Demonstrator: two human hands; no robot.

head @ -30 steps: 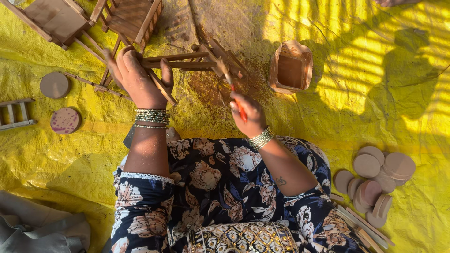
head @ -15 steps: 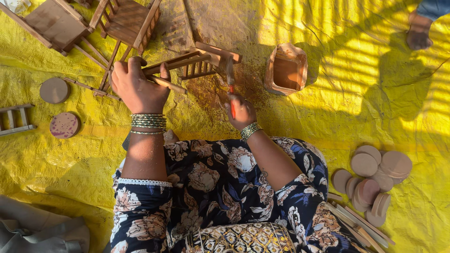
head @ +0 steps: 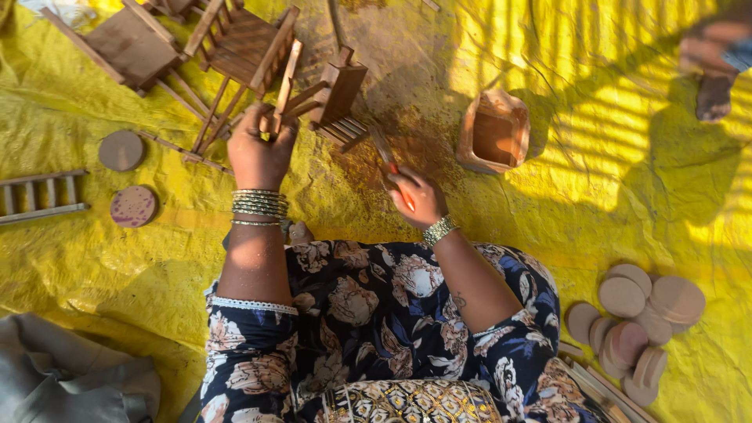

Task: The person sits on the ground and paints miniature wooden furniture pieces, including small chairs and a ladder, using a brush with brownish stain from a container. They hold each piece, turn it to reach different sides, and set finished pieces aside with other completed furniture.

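Note:
My left hand [head: 261, 147] grips a small brown wooden chair frame [head: 333, 100] by one of its slats, holding it tilted above the yellow sheet [head: 548, 204]. My right hand [head: 415, 196] is shut on a paintbrush [head: 389, 160] with a red handle, its bristles touching the lower edge of the chair frame. Brown stain marks the sheet under the chair. A brown paint pot [head: 493, 131] stands just right of the brush.
Two painted wooden chairs [head: 235, 47] lie at the top left. A small ladder piece [head: 39, 196] and two round discs [head: 121, 150] lie at the left. A pile of wooden discs [head: 638, 321] sits lower right. Another person's foot [head: 713, 70] shows top right. Grey cloth [head: 70, 376] lies bottom left.
The left hand has turned the chair frame from lying across to a more upright tilt. The right hand with the brush has shifted slightly down and right along the frame.

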